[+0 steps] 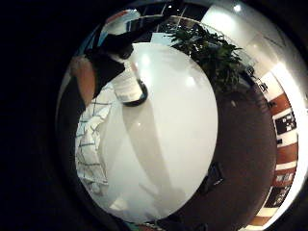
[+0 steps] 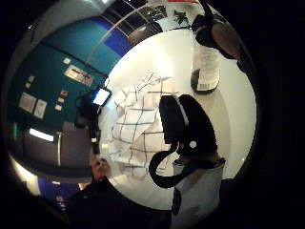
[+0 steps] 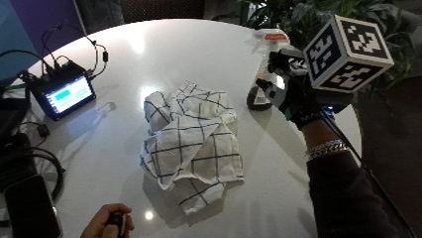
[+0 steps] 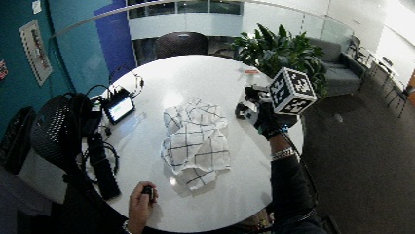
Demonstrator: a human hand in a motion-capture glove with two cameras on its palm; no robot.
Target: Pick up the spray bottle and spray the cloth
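Note:
A white cloth with dark check lines (image 3: 191,139) lies crumpled in the middle of the round white table (image 3: 171,54). Beside it, toward the plant, stands the spray bottle (image 3: 262,87) with its dark base on the tabletop and a white and red spray head. My gloved right hand (image 3: 296,101) is wrapped around the bottle's upper part, fingers curled round it. In the little finger side palm view the bottle (image 1: 130,86) stands close to the palm with the cloth (image 1: 94,139) beside it. The thumb side palm view shows the bottle (image 2: 206,71) and the cloth (image 2: 138,124) too.
A small screen device (image 3: 63,94) with cables sits at the table's left edge, with dark gear beside it. A leafy plant (image 3: 296,15) stands behind the bottle. The person's bare left hand (image 3: 109,223) holds a small dark object at the near edge.

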